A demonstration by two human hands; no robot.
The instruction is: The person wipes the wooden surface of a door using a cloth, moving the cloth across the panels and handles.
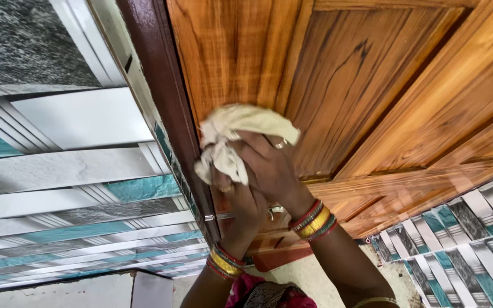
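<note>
Nearest me are my two forearms, bangles at both wrists. Beyond them stands the wooden door [372, 85], its panel grain running up and away, with the dark frame [169, 114] along its left edge. My right hand [272, 168] has its grip closed around a bunched pale cloth [241, 131], pressing it flat on the panel just beside the frame. My left hand [241, 205] sits under it, fingers curled, touching the cloth's hanging end.

i see striped tiled wall [69, 171] in grey, white and teal left of the fingers, more tiled wall [463, 239] lower right, pale floor [309, 279] below.
</note>
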